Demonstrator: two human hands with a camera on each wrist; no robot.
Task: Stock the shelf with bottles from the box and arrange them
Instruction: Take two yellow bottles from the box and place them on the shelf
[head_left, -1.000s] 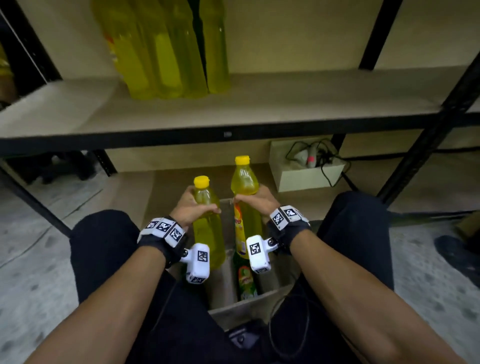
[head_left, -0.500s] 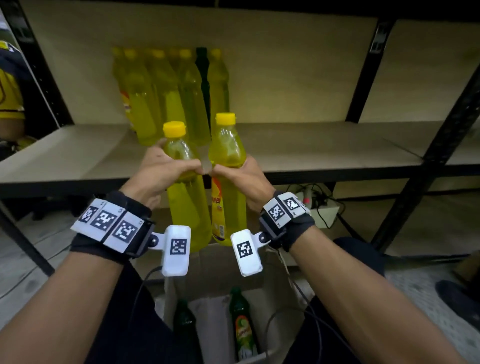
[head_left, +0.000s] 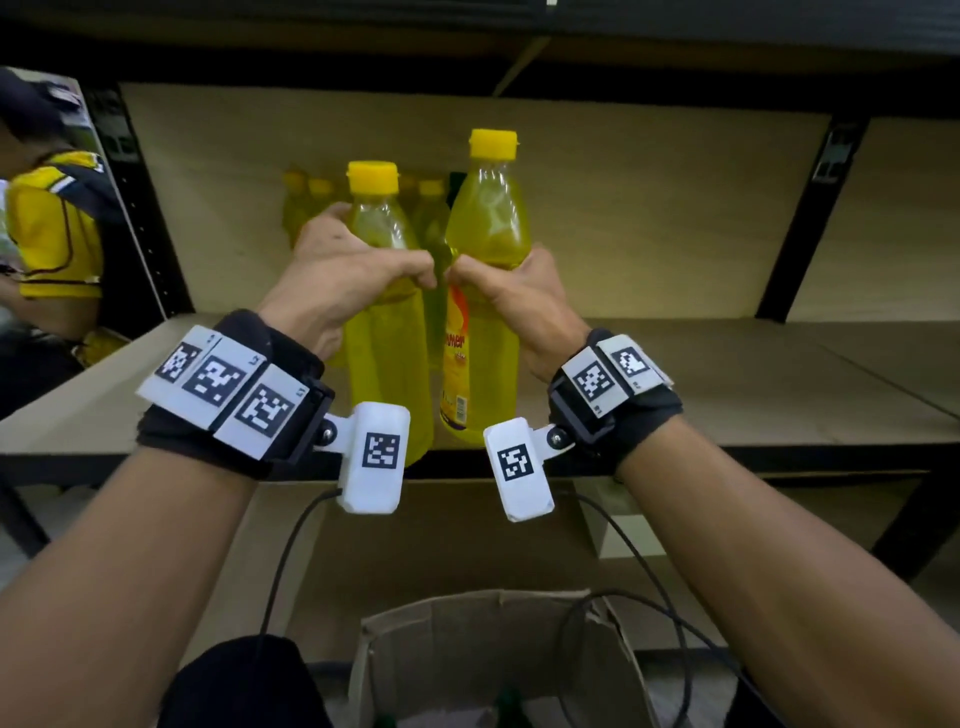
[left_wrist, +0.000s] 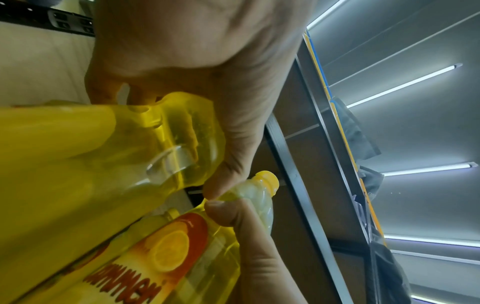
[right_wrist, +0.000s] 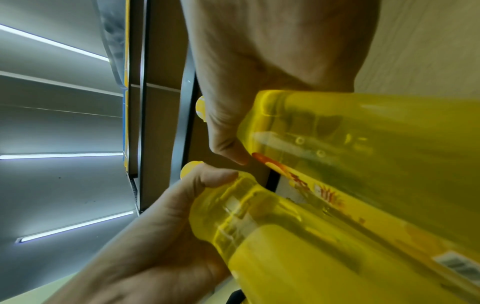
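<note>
Left hand grips one yellow bottle, right hand the other bottle, both above the shelf edge. I'd set them upright beside the back row, labels forward.

A person in a yellow jersey with dark sleeves is standing at the far left, partly cut off by the frame edge, beyond a black perforated upright; two black cables are hanging below the wrists, one at the left and one looping at the right; a small pale block is sitting on the lower level at the right, mostly hidden; long tube lights are glowing in parallel lines on a grey ceiling in the left wrist view, and more of them are showing in the right wrist view; dark cloth-like shapes, too blurred to identify, are hanging beside a tall rack.
</note>
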